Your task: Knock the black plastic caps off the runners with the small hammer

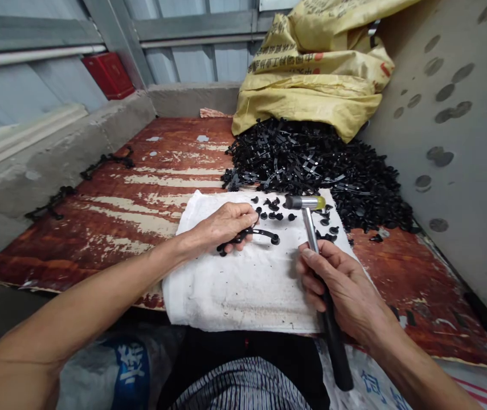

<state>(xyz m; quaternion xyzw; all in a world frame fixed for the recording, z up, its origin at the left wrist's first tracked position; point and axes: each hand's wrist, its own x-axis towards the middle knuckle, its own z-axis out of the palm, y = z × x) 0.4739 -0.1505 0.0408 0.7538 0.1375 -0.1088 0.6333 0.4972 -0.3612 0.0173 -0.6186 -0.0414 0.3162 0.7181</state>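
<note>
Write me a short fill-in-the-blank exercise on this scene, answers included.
1. The right hand grips a ____ by its black handle.
2. The left hand holds a black part over a cloth coloured ____.
3. The sack behind the pile of black parts is coloured ____.

Missing words: hammer; white; yellow.

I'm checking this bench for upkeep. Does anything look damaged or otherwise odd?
Yes: the red-brown tabletop looks damaged left of the white cloth, where its coating seems worn away in pale streaks. The cloth also looks soiled, with dark specks and brownish marks towards its near edge.
</note>
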